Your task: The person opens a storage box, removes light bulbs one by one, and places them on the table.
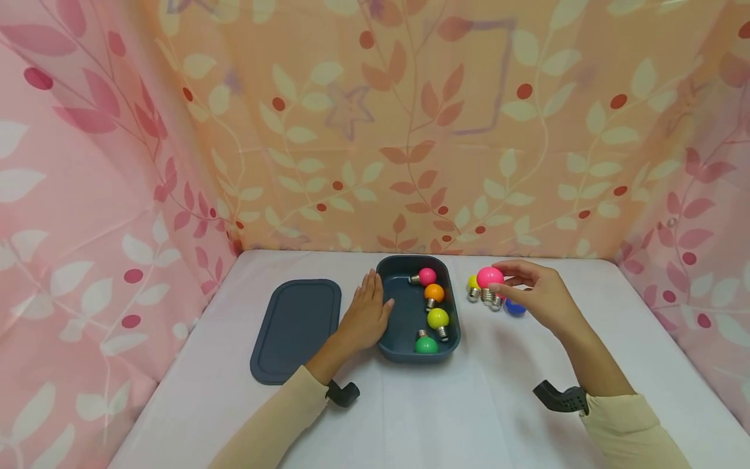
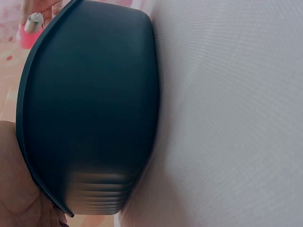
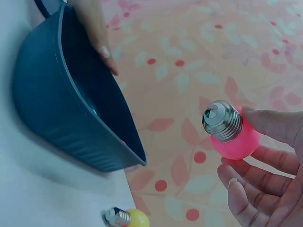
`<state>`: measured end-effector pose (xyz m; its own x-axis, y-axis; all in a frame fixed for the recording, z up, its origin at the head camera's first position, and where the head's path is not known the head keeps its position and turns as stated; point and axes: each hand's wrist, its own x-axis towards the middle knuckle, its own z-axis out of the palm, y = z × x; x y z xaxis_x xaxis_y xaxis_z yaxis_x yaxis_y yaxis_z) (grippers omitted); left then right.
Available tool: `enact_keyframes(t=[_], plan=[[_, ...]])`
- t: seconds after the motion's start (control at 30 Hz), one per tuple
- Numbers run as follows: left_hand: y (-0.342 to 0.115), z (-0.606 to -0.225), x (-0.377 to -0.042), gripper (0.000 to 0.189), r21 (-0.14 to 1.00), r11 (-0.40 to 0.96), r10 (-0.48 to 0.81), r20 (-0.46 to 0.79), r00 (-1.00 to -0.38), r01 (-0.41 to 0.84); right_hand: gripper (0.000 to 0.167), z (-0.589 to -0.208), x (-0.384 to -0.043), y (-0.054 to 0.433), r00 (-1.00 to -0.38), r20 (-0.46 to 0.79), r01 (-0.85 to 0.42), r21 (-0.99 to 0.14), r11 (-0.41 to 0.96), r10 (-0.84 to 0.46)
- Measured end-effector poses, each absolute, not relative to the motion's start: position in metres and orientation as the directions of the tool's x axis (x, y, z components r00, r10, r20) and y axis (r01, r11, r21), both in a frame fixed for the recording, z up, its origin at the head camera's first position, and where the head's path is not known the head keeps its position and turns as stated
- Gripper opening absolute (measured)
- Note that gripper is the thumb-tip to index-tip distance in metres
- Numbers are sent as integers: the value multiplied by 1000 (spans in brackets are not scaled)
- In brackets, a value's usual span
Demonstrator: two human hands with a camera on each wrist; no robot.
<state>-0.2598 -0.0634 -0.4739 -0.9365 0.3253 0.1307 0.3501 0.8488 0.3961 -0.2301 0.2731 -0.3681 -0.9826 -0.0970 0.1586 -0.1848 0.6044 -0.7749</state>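
Observation:
My right hand (image 1: 541,293) pinches a pink light bulb (image 1: 489,277) between thumb and fingers; in the right wrist view the bulb's metal screw base (image 3: 222,122) faces the camera. My left hand (image 1: 364,314) rests with straight fingers along the left rim of a dark blue-grey container (image 1: 401,335). Lying inside the container are another pink bulb (image 1: 427,277), an orange bulb (image 1: 434,292), a yellow bulb (image 1: 437,318) and a green bulb (image 1: 426,345). Below the held bulb, a yellow bulb (image 1: 472,283) and a blue bulb (image 1: 515,309) lie on the table, with another bulb there partly hidden.
A flat dark lid (image 1: 295,332) lies on the white-covered table (image 1: 422,417) left of the container. Patterned fabric (image 1: 410,130) rises behind the table and at both sides. Each wrist wears a black camera strap.

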Motion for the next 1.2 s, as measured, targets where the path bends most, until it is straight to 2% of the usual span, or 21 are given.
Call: enact_keyframes(t=[0.33,0.77,1.2], plan=[[-63,-474,-259,69,399,848,324,132,-937,349,52,-377,-228,297,-982,173,-182,-778,601,-73],[-62,-473,-261,68,401,843,328,145,-934,358,50,-392,-244,329,-985,156,-174,-831,528,-79],[-64,-474,-259,68,410,843,321,140,-937,349,58,-413,-255,353,-997,75,-78,-823,563,-27]])
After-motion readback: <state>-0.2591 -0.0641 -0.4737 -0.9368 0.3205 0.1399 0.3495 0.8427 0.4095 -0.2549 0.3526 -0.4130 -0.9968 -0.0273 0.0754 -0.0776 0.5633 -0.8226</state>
